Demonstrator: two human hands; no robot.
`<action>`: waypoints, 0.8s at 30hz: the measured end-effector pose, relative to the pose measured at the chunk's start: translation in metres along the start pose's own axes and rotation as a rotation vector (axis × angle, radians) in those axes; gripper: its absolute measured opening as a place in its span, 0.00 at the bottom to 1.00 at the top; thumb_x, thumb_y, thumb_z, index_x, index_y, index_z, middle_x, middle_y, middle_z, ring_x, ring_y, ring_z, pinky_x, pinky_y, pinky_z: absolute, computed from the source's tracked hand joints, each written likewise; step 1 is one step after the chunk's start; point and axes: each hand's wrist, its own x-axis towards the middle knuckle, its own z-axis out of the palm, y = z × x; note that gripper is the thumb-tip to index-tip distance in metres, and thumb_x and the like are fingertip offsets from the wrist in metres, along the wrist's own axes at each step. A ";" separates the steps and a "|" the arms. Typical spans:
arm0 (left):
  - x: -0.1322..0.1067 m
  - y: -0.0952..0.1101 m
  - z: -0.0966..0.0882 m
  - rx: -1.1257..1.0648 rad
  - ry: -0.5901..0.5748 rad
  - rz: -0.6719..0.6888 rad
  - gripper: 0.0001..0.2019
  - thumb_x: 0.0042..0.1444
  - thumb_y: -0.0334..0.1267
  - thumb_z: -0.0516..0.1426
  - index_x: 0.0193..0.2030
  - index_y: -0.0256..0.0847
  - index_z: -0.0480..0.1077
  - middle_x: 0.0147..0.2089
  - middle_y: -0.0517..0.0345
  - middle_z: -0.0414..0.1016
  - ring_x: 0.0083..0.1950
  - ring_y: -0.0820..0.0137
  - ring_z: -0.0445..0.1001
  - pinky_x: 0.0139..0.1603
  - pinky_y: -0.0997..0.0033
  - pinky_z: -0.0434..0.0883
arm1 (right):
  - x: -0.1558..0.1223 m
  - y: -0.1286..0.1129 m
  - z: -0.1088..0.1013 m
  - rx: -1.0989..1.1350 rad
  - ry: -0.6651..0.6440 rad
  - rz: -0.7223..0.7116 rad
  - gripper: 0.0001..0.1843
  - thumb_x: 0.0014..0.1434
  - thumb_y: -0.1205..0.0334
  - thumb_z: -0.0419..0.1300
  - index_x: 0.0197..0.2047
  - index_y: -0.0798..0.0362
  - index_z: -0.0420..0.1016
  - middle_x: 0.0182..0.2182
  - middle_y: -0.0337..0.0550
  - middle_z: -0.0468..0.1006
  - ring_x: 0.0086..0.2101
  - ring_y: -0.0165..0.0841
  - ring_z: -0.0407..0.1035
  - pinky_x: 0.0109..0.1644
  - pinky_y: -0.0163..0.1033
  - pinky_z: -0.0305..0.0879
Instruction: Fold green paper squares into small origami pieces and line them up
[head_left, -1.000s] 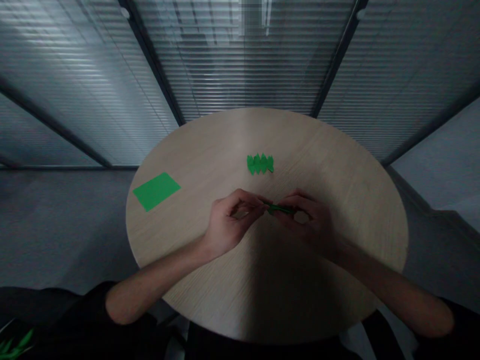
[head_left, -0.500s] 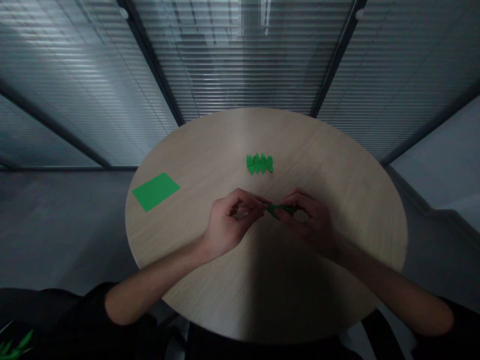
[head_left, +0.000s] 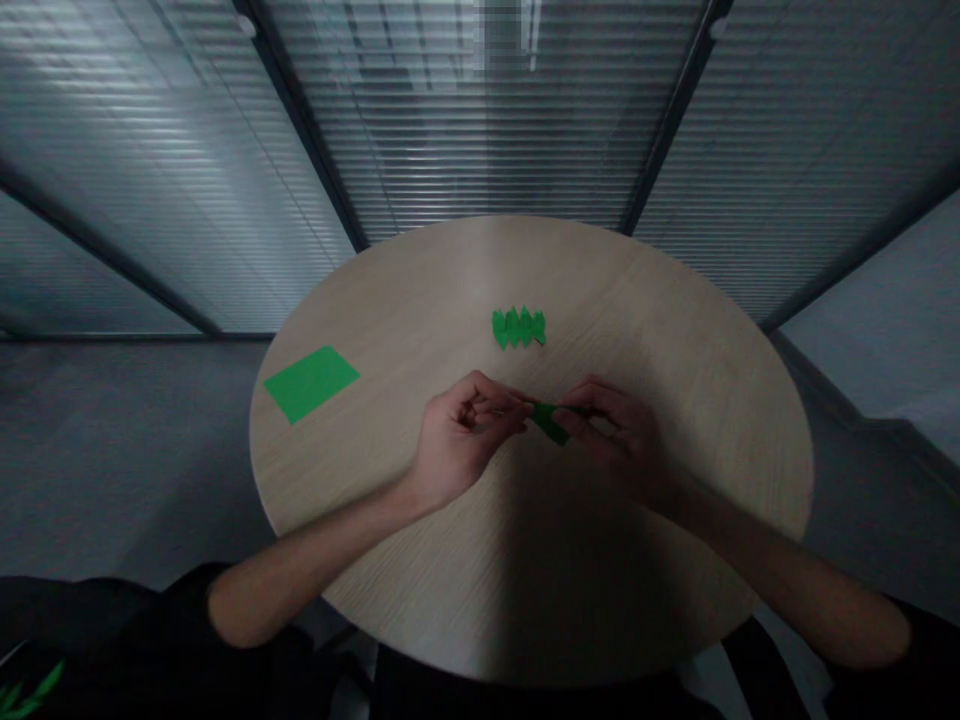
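Note:
A small folded piece of green paper (head_left: pixel 551 424) is pinched between my two hands above the middle of the table. My left hand (head_left: pixel 469 435) grips its left end between thumb and fingers. On the other side, my right hand (head_left: pixel 619 435) pinches the right part, and its fingertips cover some of the paper. Just beyond my hands, a row of several folded green paper pieces (head_left: pixel 518 327) with pointed ends rests on the table. Off to the left lies a flat green sheet of paper (head_left: pixel 312 384).
The round wooden table (head_left: pixel 420 290) stands close to glass partitions with blinds (head_left: pixel 487 160). A dark shadow falls across its near side. At the lower left, green leaf shapes (head_left: pixel 34 690) show against black cloth.
The green paper between my hands has turned so that more of its face shows, hanging lower. My left fingers have curled in a little. The row and the sheet have stayed put.

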 end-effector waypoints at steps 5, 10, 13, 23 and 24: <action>0.001 0.000 0.000 0.007 0.018 0.004 0.13 0.55 0.37 0.70 0.30 0.41 0.70 0.37 0.55 0.85 0.33 0.70 0.84 0.35 0.72 0.84 | 0.001 0.000 0.000 -0.023 -0.016 0.037 0.11 0.68 0.57 0.63 0.35 0.51 0.79 0.31 0.39 0.74 0.31 0.31 0.70 0.33 0.37 0.66; 0.000 0.001 0.000 -0.006 0.003 -0.009 0.13 0.53 0.36 0.71 0.30 0.40 0.70 0.37 0.55 0.85 0.33 0.71 0.84 0.34 0.74 0.84 | 0.000 0.000 -0.002 -0.029 -0.024 -0.015 0.10 0.69 0.60 0.62 0.34 0.51 0.78 0.30 0.39 0.75 0.33 0.33 0.70 0.36 0.39 0.65; 0.001 0.001 0.000 0.000 0.014 -0.018 0.13 0.53 0.36 0.71 0.30 0.41 0.70 0.36 0.55 0.85 0.32 0.71 0.83 0.35 0.73 0.84 | 0.001 -0.001 -0.002 -0.007 -0.031 0.010 0.11 0.69 0.59 0.62 0.34 0.50 0.78 0.30 0.39 0.75 0.32 0.32 0.69 0.35 0.39 0.64; 0.002 -0.003 -0.001 -0.019 -0.025 -0.040 0.13 0.54 0.36 0.70 0.33 0.41 0.69 0.33 0.58 0.83 0.30 0.72 0.82 0.33 0.76 0.83 | 0.001 0.000 0.002 0.090 -0.020 0.162 0.17 0.69 0.50 0.61 0.31 0.51 0.75 0.26 0.37 0.70 0.27 0.29 0.65 0.29 0.35 0.61; 0.003 -0.003 -0.001 -0.035 -0.032 -0.046 0.14 0.54 0.36 0.71 0.35 0.41 0.68 0.32 0.60 0.82 0.30 0.73 0.81 0.33 0.77 0.83 | 0.001 0.001 0.003 0.116 -0.027 0.191 0.18 0.69 0.49 0.61 0.32 0.51 0.75 0.26 0.36 0.70 0.26 0.28 0.65 0.28 0.35 0.61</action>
